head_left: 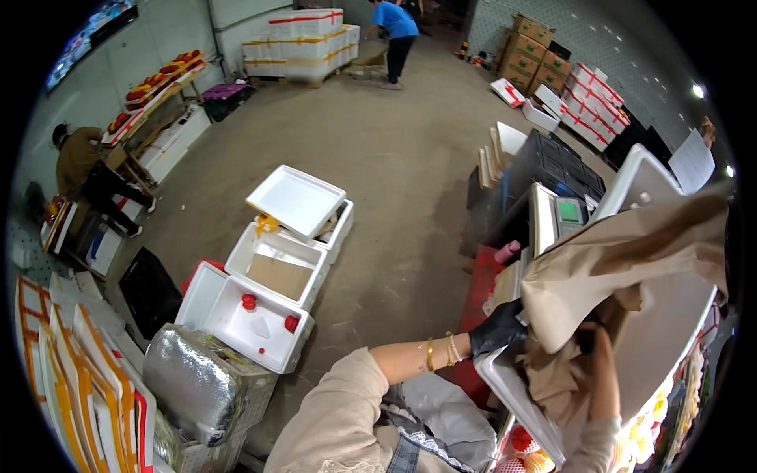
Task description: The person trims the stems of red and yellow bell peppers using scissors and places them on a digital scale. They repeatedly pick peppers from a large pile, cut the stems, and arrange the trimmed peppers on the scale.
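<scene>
A broad grey concrete floor (410, 158) fills the middle of the view, with stacks of white foam boxes bound in red and yellow tape (303, 39) at the far wall and a person in a blue shirt (394, 35) bent beside them. At the left, another person in a brown jacket (79, 162) leans at a low rack. Three open white foam boxes (272, 288) sit in a row on the floor, a loose white foam lid (296, 201) resting across the farthest one; the nearest holds two small red objects. A silver foil-lined bag (197, 382) lies just beside them.

At the right, a large crumpled sheet of brown paper (623, 260) drapes over a tilted white foam box (662, 331), near a small scale with a green display (568, 211). The left hand (497, 327), in a black glove, is closed on the lower edge of the brown paper. The bare right hand (603, 370) reaches up under the paper; its fingers are hidden, so I cannot tell its grip. Gold bangles (441, 351) ring the left wrist.
</scene>
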{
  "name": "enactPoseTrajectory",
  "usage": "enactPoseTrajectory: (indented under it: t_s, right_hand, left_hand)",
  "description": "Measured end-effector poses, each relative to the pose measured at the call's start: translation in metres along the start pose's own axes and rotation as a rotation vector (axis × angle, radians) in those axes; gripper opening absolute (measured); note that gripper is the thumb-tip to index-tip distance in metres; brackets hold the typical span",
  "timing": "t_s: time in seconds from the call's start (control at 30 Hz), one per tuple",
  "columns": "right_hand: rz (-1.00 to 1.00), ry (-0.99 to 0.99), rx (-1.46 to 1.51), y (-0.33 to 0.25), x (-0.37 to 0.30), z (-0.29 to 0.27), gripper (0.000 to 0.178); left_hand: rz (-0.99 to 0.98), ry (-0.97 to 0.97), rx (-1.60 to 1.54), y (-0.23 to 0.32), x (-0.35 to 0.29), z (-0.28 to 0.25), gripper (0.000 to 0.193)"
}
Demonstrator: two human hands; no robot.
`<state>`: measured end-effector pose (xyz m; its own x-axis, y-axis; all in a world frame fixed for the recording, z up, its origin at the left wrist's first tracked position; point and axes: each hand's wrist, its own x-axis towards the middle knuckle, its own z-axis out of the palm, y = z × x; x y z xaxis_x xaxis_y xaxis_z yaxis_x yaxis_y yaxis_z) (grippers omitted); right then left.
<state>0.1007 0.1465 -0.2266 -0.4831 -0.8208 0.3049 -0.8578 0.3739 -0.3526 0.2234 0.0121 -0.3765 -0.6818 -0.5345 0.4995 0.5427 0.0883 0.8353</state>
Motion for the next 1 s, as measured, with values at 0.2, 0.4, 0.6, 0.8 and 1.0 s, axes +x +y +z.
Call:
enactPoseTrajectory:
  t_s: [0.2, 0.4, 0.6, 0.8, 1.0]
  right_hand:
    - [-0.202, -0.404, -0.127, -0.109, 0.046, 0.086, 0.059]
    - [-0.177, -0.713, -0.252, -0.15, 0.081, 0.134, 0.065]
    - [-0.251, -0.177, 0.3, -0.062, 0.104, 0.153, 0.063]
    - [-0.098, 0.185, -0.058, 0.006, 0.158, 0.266, 0.099]
    - [0.336, -0.092, 0.222, 0.117, 0.203, 0.42, 0.054]
  left_hand:
    - [-0.472, 0.203, -0.144, 0.033, -0.071, -0.064, 0.046]
    - [-0.383, 0.454, -0.912, -0.013, -0.13, -0.166, 0.027]
    - [-0.529, 0.491, -0.063, -0.001, -0.126, -0.246, 0.021]
    - [-0.537, 0.314, 0.155, -0.069, -0.077, -0.308, 0.037]
    - [-0.61, 0.267, 0.277, -0.198, -0.061, -0.437, 0.059]
